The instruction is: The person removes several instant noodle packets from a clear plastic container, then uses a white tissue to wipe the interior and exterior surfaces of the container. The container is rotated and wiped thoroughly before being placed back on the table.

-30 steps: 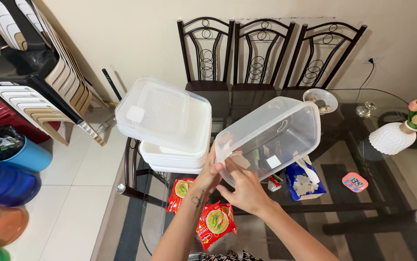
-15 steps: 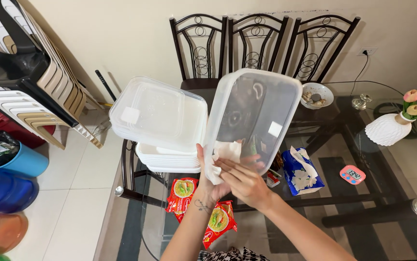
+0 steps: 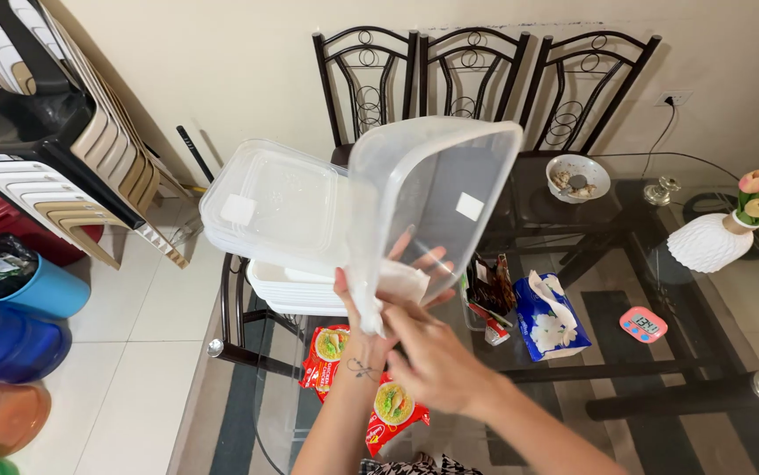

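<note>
Head view: left hand (image 3: 357, 330) grips the clear plastic container (image 3: 428, 198) by its rim, tilted above the glass worktop (image 3: 626, 422), exposing its wall to the tissue (image 3: 397, 286) pressed by the right hand (image 3: 432, 361).

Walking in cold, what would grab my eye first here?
The big clear plastic container tilted up at centre, held by the left hand while the right hand presses a white tissue at its rim. Just left sits a stack of similar containers and lids; red noodle packets lie on the glass table below.
</note>
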